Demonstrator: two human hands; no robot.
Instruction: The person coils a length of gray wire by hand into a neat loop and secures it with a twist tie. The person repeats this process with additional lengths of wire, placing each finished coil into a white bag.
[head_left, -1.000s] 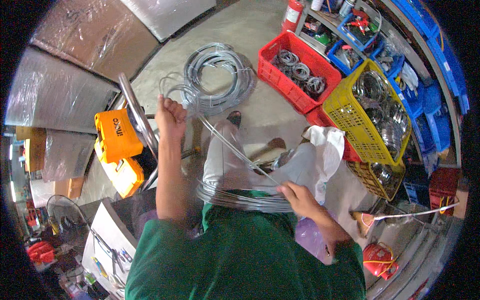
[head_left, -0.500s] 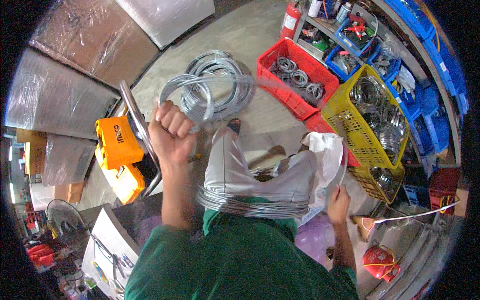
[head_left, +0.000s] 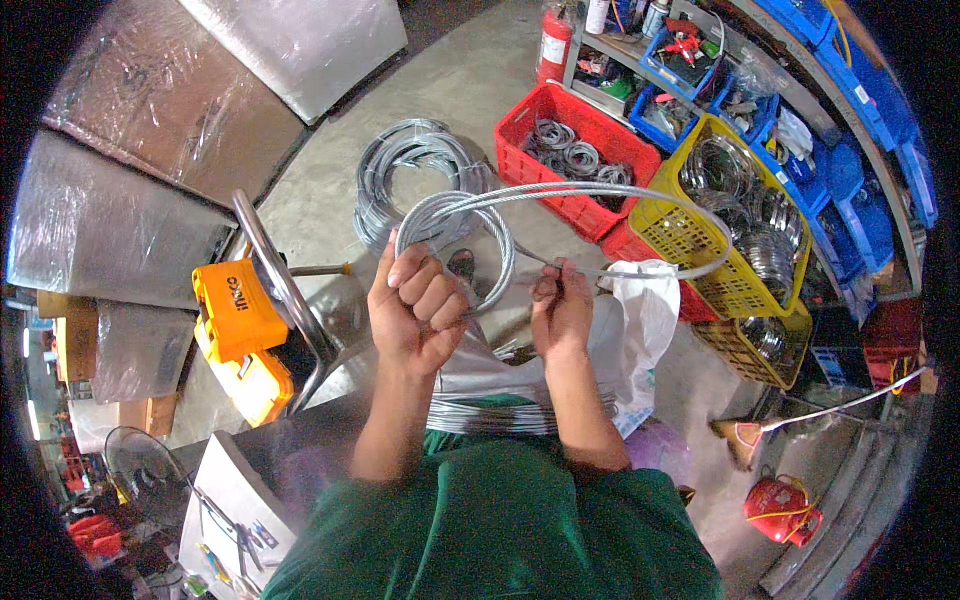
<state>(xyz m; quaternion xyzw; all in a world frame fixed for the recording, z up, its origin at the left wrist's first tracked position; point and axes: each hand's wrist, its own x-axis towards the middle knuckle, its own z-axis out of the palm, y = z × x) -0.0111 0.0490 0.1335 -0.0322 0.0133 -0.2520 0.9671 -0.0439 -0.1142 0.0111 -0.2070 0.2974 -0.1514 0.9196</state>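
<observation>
A small coil of silvery wire rope is gripped in my left hand, its loops standing up beyond the knuckles. My right hand pinches a length of the same rope to the right of the coil. Between the hands, a wide loop of it arcs out to the right, over the yellow crate. Across my lap lies another coil of thin grey wire rope, partly hidden by my forearms. A larger bundle of coiled wire rope rests on the floor ahead of me.
A red crate and a yellow crate hold coiled wire at the right. Beyond them stand shelves with blue bins. Orange cases sit by a bent metal tube at left. A broom lies at lower right.
My right hand has come up from the lower right to beside the left, drawing a loop of rope. My left hand has moved right and slightly down with the small coil.
</observation>
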